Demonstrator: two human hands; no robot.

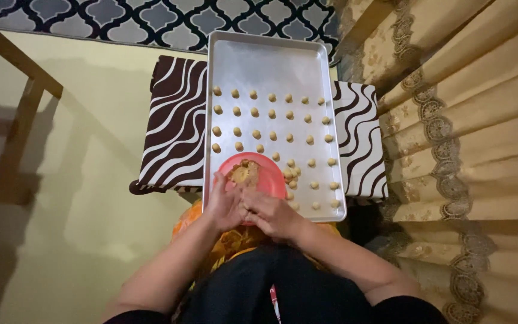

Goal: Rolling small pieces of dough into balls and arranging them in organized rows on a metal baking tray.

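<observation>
Two striped cushions (175, 126) carry my metal tray (271, 60), with beige curtains (463, 120) to the right. Rows of small dough balls (271, 114) cover the tray. A red bowl (271, 174) of dough (245, 173) sits at its near edge. My left hand (226, 204) and right hand (274, 215) press together over the bowl; what they grip, I cannot tell.

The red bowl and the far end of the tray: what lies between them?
In the head view, rows of small dough balls sit on the metal tray beyond the red bowl; the farthest stretch is bare metal.
</observation>
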